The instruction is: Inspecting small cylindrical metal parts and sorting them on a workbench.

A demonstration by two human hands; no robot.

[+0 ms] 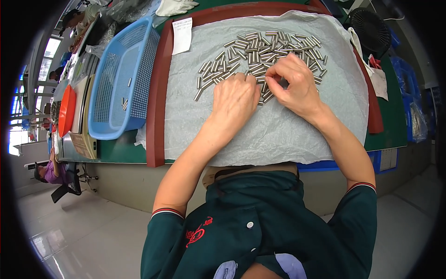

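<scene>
Many short, shiny metal pins (253, 56) lie in a loose pile on a sheet of thin whitish paper (195, 128). Over the near edge of the pile is my left hand (234, 103), back upward, fingers curled down and closed among the pins. Its fingertips are hidden, so what they grip cannot be made out. To its right, my right hand (297, 86) bends thumb and forefinger into a pinch just above the pins. Anything between those fingertips is too small to tell. The two hands are apart, with pins between them.
Brown-red rails (157, 107) border the paper on the green table (114, 152). At left stands a blue perforated basket (104, 132) with a few pins inside. Beyond it is an orange-red tray (68, 110). A black fan (370, 31) stands back right; a white paper slip (182, 36) lies back left.
</scene>
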